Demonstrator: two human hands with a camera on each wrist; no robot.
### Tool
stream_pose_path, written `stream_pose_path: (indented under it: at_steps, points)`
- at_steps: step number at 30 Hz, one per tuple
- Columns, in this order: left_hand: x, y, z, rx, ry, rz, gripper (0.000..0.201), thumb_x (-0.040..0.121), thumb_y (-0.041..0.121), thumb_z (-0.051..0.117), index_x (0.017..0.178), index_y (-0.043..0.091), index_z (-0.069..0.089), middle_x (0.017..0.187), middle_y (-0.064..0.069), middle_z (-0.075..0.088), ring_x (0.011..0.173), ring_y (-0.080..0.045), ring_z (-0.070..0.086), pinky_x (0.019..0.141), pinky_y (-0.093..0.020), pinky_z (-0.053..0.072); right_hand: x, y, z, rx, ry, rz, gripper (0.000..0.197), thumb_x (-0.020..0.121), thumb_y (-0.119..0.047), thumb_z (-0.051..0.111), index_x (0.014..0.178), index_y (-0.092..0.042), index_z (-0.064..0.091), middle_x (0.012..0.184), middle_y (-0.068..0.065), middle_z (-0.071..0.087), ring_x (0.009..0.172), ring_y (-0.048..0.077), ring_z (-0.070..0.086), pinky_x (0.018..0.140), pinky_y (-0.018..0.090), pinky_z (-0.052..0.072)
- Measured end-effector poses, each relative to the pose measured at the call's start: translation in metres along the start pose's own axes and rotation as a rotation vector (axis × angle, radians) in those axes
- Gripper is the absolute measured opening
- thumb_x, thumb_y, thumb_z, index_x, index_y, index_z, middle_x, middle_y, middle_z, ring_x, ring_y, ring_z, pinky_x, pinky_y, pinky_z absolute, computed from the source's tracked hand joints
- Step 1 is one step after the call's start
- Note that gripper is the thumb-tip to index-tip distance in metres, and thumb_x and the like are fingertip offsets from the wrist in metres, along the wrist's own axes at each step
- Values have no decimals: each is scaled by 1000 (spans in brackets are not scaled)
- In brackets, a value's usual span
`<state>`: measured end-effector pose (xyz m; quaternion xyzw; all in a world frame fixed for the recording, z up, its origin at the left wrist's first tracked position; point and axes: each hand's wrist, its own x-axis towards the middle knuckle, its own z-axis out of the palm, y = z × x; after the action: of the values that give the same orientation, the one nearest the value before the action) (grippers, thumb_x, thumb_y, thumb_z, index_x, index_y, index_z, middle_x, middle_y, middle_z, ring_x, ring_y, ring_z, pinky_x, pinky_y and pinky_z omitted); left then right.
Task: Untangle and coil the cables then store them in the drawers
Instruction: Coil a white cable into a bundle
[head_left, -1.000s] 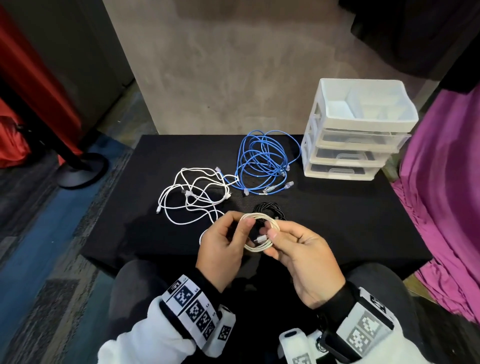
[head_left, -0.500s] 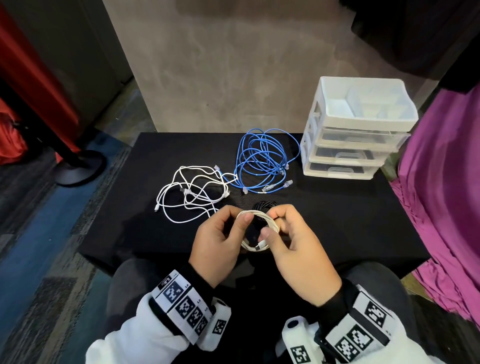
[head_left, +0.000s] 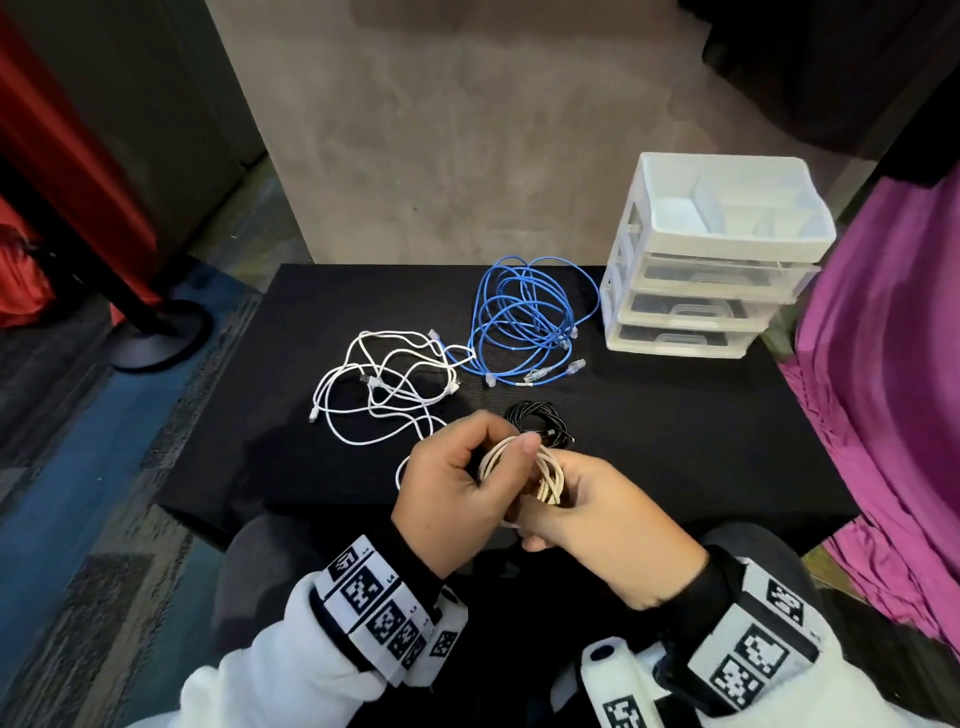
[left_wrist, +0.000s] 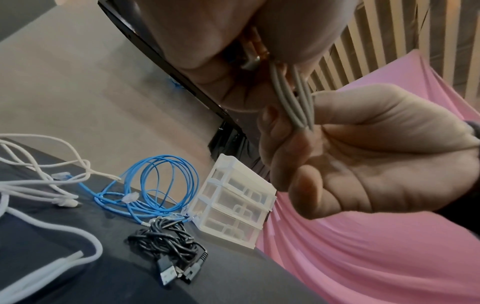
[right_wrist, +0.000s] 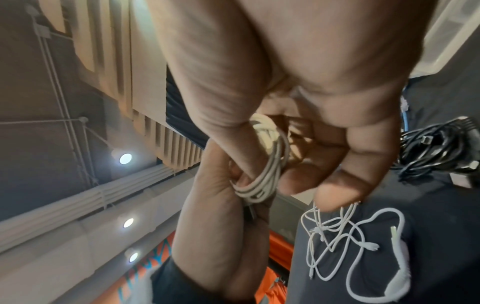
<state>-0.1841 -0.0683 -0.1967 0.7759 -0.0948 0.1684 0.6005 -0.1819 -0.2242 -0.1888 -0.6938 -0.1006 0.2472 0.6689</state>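
A small cream coiled cable (head_left: 546, 475) is held above the near table edge between both hands. My left hand (head_left: 511, 448) grips its left side, thumb over the top strands. My right hand (head_left: 563, 499) pinches the right side, fingers curled under the strands (left_wrist: 293, 98). In the right wrist view the coil (right_wrist: 270, 164) is squeezed narrow between the left hand (right_wrist: 223, 205) and the right fingers (right_wrist: 324, 174). A black coiled cable (head_left: 540, 423) lies just beyond the hands. Tangled white cables (head_left: 384, 384) and a loose blue cable bundle (head_left: 524, 322) lie further back.
A white three-drawer unit (head_left: 711, 317) with an open top tray stands at the back right of the black table (head_left: 675, 441), all drawers closed. Pink cloth (head_left: 893, 364) hangs at the right. A black stand base (head_left: 156, 338) sits on the floor at the left.
The hands have drawn closer together. The coil, earlier held as an open ring, is now squeezed narrow, with the left thumb over its top.
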Motion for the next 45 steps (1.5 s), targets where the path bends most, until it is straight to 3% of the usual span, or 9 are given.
stream_pose_path:
  at_steps: [5, 12, 17, 22, 29, 32, 37, 41, 45]
  points:
    - [4, 0, 4, -57, 32, -137, 30, 96, 21, 69, 72, 7, 59, 54, 6, 57, 52, -6, 51, 55, -20, 43, 0, 0, -6, 128, -39, 57, 13, 93, -10, 73, 95, 1, 67, 87, 10, 61, 71, 12, 55, 68, 26, 53]
    - [11, -12, 8, -37, 3, -447, 42, 97, 30, 66, 63, 11, 51, 56, 7, 43, 57, -9, 40, 60, -26, 38, -8, 4, -6, 357, -118, 145, 26, 71, -11, 87, 91, -12, 70, 84, -1, 67, 71, 8, 60, 66, 26, 53]
    - [9, -16, 12, -151, -35, -645, 40, 90, 40, 65, 67, 9, 54, 64, -3, 50, 66, -17, 46, 71, -37, 39, -6, 12, 2, 447, -15, 230, 18, 74, -1, 84, 86, -11, 74, 78, 6, 67, 62, 11, 57, 59, 25, 49]
    - [4, -15, 11, -263, -59, -594, 47, 102, 45, 55, 79, 5, 58, 71, -8, 59, 67, -19, 54, 66, -32, 44, -6, 13, 2, 589, -3, 252, 14, 74, -10, 79, 87, -11, 77, 82, 7, 67, 68, 13, 57, 63, 29, 49]
    - [5, -14, 7, -343, -96, -497, 30, 105, 29, 49, 88, 6, 56, 72, -1, 62, 55, -12, 56, 51, -23, 47, -4, 14, 3, 776, -21, 233, 48, 85, -4, 72, 133, -9, 65, 95, 5, 65, 76, 13, 55, 72, 33, 50]
    - [6, -15, 5, -399, -176, -454, 24, 105, 23, 49, 95, 1, 49, 72, -2, 58, 55, -16, 56, 50, -25, 49, -4, 12, -1, 812, -54, 248, 43, 83, -12, 71, 125, -7, 66, 88, 5, 63, 73, 13, 53, 74, 35, 48]
    - [11, -19, -3, -244, -239, -309, 20, 101, 19, 61, 96, 0, 58, 75, 4, 63, 69, -7, 57, 67, -21, 48, -2, 8, -1, 662, 2, 211, 27, 82, -34, 79, 102, -18, 71, 67, -1, 39, 65, 10, 39, 72, 33, 47]
    - [13, -21, -12, -262, -255, -306, 24, 94, 28, 66, 99, 5, 63, 85, -5, 68, 78, -15, 60, 75, -31, 51, 1, 8, -1, 402, 138, 134, 11, 87, -33, 75, 89, -22, 73, 77, -4, 59, 74, 7, 53, 70, 26, 45]
    - [13, -17, -17, -373, -280, -400, 28, 94, 29, 67, 95, 2, 62, 83, -7, 67, 76, -16, 59, 70, -25, 51, 2, 6, -7, 594, 77, 168, 13, 93, -24, 63, 96, -16, 73, 94, 3, 68, 89, 13, 64, 84, 38, 48]
